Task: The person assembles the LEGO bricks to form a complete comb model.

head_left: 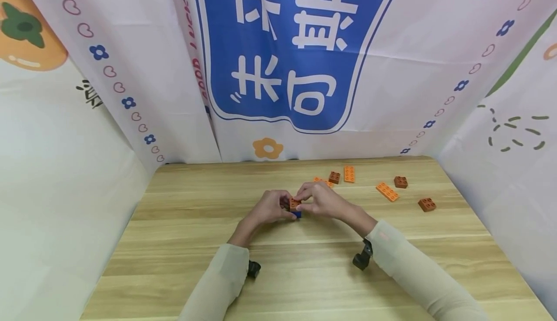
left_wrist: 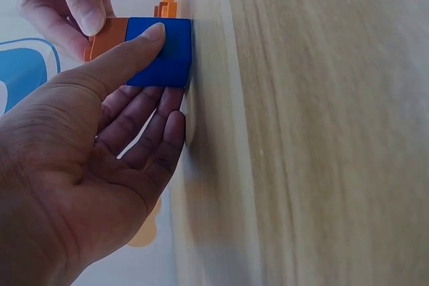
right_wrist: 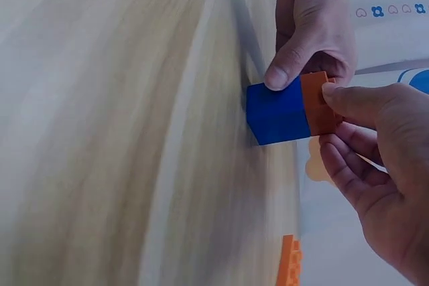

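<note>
Near the middle of the wooden table, a blue toy block (left_wrist: pixel 175 58) stands with a brown-orange studded brick (right_wrist: pixel 315 106) on top of it. My left hand (head_left: pixel 271 207) grips the blue block from the left, its thumb lying along the near face and its other fingers behind. From the right, my right hand (head_left: pixel 324 200) pinches the brown-orange brick between thumb and fingers. The two pieces sit flush, one above the other, in both wrist views. The block's underside is right at the tabletop (head_left: pixel 304 272).
Behind my right hand lie an orange long brick (head_left: pixel 349 174), a brown brick (head_left: pixel 334 177) and another orange brick (head_left: pixel 319 180), partly covered. Farther right are an orange brick (head_left: pixel 387 192) and two brown bricks, one back (head_left: pixel 401 182), one nearer (head_left: pixel 427 204). A printed cloth (head_left: pixel 174 118) hangs along the table's back edge.
</note>
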`<action>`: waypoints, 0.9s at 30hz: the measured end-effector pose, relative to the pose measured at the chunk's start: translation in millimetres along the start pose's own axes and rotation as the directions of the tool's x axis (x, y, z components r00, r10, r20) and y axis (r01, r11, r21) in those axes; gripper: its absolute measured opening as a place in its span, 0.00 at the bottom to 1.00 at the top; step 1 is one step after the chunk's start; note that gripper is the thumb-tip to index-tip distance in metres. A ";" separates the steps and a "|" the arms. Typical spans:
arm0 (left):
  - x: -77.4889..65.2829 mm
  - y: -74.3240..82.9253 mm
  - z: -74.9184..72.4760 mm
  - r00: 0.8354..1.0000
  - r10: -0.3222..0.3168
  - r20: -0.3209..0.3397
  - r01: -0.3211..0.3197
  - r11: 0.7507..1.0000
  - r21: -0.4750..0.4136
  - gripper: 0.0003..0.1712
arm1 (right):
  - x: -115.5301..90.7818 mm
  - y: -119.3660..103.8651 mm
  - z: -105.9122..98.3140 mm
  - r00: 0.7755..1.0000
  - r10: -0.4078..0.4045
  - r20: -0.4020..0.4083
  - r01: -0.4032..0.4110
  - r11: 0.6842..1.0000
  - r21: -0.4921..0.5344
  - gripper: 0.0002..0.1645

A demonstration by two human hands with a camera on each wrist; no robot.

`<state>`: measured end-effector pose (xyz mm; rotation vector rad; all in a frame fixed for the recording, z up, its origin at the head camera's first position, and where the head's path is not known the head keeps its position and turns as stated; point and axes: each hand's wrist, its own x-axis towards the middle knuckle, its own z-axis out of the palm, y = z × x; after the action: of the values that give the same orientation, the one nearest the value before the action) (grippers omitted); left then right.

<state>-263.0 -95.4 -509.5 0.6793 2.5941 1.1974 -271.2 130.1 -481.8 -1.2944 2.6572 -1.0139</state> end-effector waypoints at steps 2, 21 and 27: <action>-0.3 -0.7 0.7 1.000 0.006 0.002 -0.006 1.000 0.002 0.18 | -1.0 0.8 1.8 1.000 -0.007 -0.010 0.007 1.000 -0.002 0.15; -4.9 2.1 -2.6 0.999 0.002 0.035 -0.002 1.000 0.001 0.21 | -8.4 9.7 7.5 0.993 0.029 -0.113 -0.025 0.999 0.033 0.20; -6.5 3.4 -2.7 1.000 0.015 0.022 -0.015 1.000 -0.011 0.24 | -11.4 17.2 0.7 0.984 0.063 -0.166 -0.059 0.998 0.034 0.23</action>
<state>-257.2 -98.4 -505.3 0.7072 2.5666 1.2011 -275.6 145.5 -494.8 -1.1633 2.7715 -1.1982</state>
